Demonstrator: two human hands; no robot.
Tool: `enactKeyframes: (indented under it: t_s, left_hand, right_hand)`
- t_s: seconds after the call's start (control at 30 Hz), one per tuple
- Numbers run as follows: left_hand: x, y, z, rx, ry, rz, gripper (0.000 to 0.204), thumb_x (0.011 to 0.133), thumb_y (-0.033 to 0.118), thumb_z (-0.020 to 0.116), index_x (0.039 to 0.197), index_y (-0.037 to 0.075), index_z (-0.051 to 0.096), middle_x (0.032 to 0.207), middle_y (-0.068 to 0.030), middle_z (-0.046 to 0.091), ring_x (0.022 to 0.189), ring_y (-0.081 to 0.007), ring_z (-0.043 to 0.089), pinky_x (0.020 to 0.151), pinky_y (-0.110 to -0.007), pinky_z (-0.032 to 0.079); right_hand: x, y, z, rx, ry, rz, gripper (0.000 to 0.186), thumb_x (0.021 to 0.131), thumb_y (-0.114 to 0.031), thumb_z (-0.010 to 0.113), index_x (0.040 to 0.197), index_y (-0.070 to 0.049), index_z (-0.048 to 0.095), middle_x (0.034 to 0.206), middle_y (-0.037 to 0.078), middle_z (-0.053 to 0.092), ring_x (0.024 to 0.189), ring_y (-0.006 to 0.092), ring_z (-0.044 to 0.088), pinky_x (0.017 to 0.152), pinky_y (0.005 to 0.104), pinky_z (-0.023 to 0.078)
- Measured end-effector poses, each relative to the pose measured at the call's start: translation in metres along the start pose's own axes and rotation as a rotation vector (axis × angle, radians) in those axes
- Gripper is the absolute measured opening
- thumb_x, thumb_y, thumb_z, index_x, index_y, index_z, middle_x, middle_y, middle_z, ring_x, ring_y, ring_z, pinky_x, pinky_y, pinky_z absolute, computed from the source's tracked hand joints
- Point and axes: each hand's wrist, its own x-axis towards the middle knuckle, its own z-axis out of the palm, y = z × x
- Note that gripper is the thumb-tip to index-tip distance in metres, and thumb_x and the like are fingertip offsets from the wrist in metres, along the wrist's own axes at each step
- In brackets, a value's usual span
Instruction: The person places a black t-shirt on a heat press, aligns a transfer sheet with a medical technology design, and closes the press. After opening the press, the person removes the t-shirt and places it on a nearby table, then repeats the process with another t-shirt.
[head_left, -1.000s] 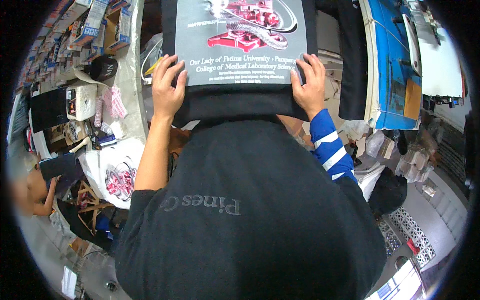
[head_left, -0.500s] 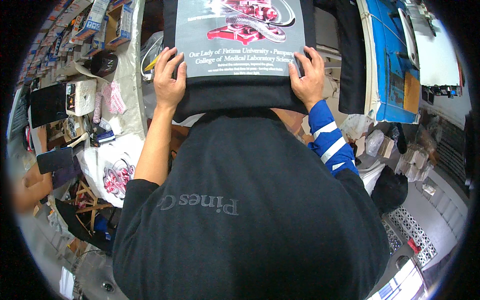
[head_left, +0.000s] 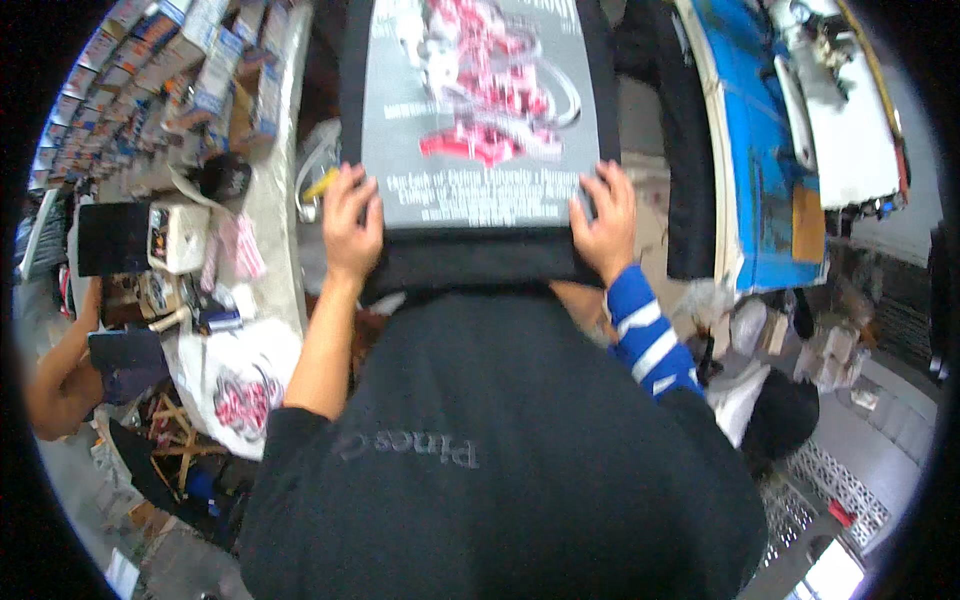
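Left hand [head_left: 353, 232] and right hand [head_left: 606, 222] rest loosely spread by the grey panel's [head_left: 480, 112] lower corners — pink artwork [head_left: 492, 85] already on, flat over black cloth [head_left: 480, 258]; what's left, unclear.

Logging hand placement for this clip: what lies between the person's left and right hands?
In the head view, the lower end of the grey printed panel lies between the left hand and the right hand, with black cloth below it.

- Motion blur smears the grey printed panel [head_left: 480, 185] (its small lettering especially).
- Glare whitens a patch [head_left: 835, 574] at lower right.
- Shade deepens low on the black shirt [head_left: 540, 500].
- Edges bow toward the dark rim.
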Motion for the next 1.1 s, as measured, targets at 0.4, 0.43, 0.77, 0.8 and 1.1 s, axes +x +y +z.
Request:
enactKeyframes:
  t_s: [0.4, 0.43, 0.77, 0.8, 1.1]
  left_hand:
    - [0.001, 0.006, -0.003, -0.028, -0.035, -0.092, 0.024, 0.086, 0.002, 0.07, 0.11, 0.002, 0.072, 0.13, -0.017, 0.065, 0.133, -0.0374, 0.053, 0.114, -0.048, 0.04]
    - [0.001, 0.006, -0.003, -0.032, -0.028, -0.08, 0.024, 0.086, 0.002, 0.07, 0.11, 0.002, 0.072, 0.13, -0.0169, 0.065, 0.133, -0.0374, 0.053, 0.114, -0.048, 0.04]
    - [0.002, 0.008, -0.004, -0.042, -0.029, -0.092, 0.025, 0.085, 0.002, 0.071, 0.11, 0.003, 0.072, 0.13, -0.0164, 0.065, 0.133, -0.0376, 0.054, 0.113, -0.048, 0.041]
    - [0.002, 0.008, -0.004, -0.038, -0.034, -0.093, 0.025, 0.085, 0.002, 0.071, 0.11, 0.003, 0.072, 0.13, -0.0164, 0.065, 0.133, -0.0376, 0.054, 0.113, -0.048, 0.041]
    - [0.013, 0.018, -0.009, -0.025, -0.084, -0.103, 0.023, 0.086, 0.001, 0.069, 0.109, 0.003, 0.07, 0.13, -0.0167, 0.062, 0.133, -0.0394, 0.051, 0.113, -0.049, 0.039]
  right_hand:
    - [0.005, -0.008, -0.008, 0.02, -0.049, 0.05, 0.035, 0.083, -0.021, 0.076, 0.114, -0.005, 0.068, 0.133, 0.019, 0.057, 0.132, 0.0425, 0.049, 0.11, 0.0517, 0.04]
    - [0.005, -0.008, -0.008, 0.022, -0.05, 0.051, 0.035, 0.083, -0.02, 0.076, 0.113, -0.005, 0.068, 0.133, 0.019, 0.057, 0.132, 0.0425, 0.049, 0.11, 0.0516, 0.04]
    - [0.007, -0.011, -0.009, 0.028, -0.066, 0.07, 0.036, 0.083, -0.02, 0.075, 0.114, -0.005, 0.067, 0.134, 0.02, 0.056, 0.132, 0.0431, 0.048, 0.11, 0.0526, 0.04]
    - [0.007, -0.01, -0.01, 0.029, -0.061, 0.059, 0.036, 0.083, -0.02, 0.075, 0.114, -0.005, 0.067, 0.134, 0.02, 0.056, 0.132, 0.0431, 0.048, 0.111, 0.0527, 0.039]
    - [0.014, -0.019, -0.015, 0.031, -0.077, 0.097, 0.034, 0.081, -0.02, 0.075, 0.112, -0.007, 0.068, 0.13, 0.019, 0.057, 0.129, 0.0417, 0.05, 0.109, 0.0523, 0.039]
